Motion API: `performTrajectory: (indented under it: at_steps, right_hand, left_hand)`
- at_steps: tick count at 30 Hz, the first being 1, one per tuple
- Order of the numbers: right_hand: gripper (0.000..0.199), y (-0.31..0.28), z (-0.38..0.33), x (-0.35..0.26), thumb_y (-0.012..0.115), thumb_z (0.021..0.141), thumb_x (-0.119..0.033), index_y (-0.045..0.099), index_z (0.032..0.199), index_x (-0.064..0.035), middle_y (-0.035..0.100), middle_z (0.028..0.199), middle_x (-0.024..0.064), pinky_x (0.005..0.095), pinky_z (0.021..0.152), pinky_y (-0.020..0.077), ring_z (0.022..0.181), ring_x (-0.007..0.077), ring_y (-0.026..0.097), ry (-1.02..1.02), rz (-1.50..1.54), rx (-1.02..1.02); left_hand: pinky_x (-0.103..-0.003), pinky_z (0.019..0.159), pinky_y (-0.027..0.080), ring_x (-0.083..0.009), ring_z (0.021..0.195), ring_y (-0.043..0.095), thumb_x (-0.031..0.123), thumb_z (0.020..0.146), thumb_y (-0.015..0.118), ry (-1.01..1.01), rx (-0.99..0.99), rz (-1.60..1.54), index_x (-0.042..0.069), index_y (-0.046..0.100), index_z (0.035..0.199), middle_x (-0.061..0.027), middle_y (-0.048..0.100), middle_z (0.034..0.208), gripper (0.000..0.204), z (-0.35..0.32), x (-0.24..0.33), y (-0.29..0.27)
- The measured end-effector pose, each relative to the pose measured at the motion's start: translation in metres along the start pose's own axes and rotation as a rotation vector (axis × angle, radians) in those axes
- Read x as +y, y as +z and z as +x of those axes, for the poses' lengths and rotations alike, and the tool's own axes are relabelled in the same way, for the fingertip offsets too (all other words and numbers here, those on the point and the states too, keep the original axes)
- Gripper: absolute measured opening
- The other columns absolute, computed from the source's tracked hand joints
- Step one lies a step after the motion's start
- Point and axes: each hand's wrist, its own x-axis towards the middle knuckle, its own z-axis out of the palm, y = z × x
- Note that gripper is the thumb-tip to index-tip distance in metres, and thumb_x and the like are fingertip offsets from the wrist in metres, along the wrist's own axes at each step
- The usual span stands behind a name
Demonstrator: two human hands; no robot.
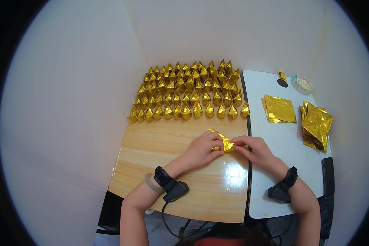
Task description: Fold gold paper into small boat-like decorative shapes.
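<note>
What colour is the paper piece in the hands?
The paper piece is shiny gold: head view.

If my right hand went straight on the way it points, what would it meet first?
Your right hand would first meet the gold foil piece it touches, then probably your left hand, though depth is hard to judge.
</note>
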Motion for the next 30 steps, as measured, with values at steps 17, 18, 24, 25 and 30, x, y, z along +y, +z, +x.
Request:
performTrajectory:
  at_steps: [17,18,24,25,30]
  right_hand:
    - [0.034,0.001,0.000,-0.002,0.067,0.081,-0.013,0.058,0.114,-0.0101,0.062,0.078,0.0049,0.0337,0.075,0.0498,0.085,0.0231,0.060,-0.099,-0.320,0.021]
    - [0.030,0.000,0.000,-0.001,0.067,0.080,-0.015,0.061,0.110,-0.0103,0.063,0.081,0.0051,0.0345,0.077,0.0490,0.090,0.0240,0.059,-0.165,-0.289,-0.064]
    - [0.022,0.002,0.000,-0.014,0.065,0.078,-0.015,0.066,0.099,-0.0091,0.066,0.090,0.0053,0.0363,0.081,0.0477,0.093,0.0250,0.059,-0.247,-0.100,-0.246]
    - [0.023,0.003,-0.001,-0.014,0.064,0.077,-0.012,0.066,0.100,-0.0088,0.066,0.090,0.0049,0.0369,0.082,0.0472,0.092,0.0256,0.059,-0.204,-0.075,-0.256]
    - [0.032,-0.010,0.000,0.003,0.059,0.072,-0.008,0.063,0.105,-0.0056,0.063,0.104,0.0094,0.0383,0.090,0.0439,0.103,0.0282,0.054,-0.130,-0.343,-0.082]
  left_hand:
    - [-0.037,0.081,0.043,-0.0283,0.094,0.051,0.015,0.077,0.068,-0.067,0.095,0.139,0.010,0.063,0.083,-0.0085,0.053,0.089,0.009,0.002,0.005,0.001]
    - [-0.038,0.082,0.043,-0.0283,0.095,0.051,0.015,0.078,0.068,-0.149,0.031,0.135,0.011,0.063,0.085,-0.0081,0.053,0.091,0.010,0.001,0.004,0.002]
    - [-0.036,0.085,0.043,-0.0266,0.099,0.052,0.009,0.077,0.068,-0.148,-0.030,0.042,0.010,0.064,0.093,-0.0066,0.055,0.096,0.016,-0.001,0.001,-0.001]
    - [-0.036,0.087,0.042,-0.0262,0.101,0.051,0.009,0.077,0.068,-0.079,-0.034,0.007,0.010,0.064,0.094,-0.0062,0.056,0.098,0.017,-0.001,0.001,-0.002]
    - [-0.036,0.096,0.036,-0.0248,0.106,0.048,0.008,0.076,0.069,-0.031,-0.112,-0.086,0.010,0.064,0.098,-0.0052,0.056,0.103,0.022,0.002,-0.009,-0.007]
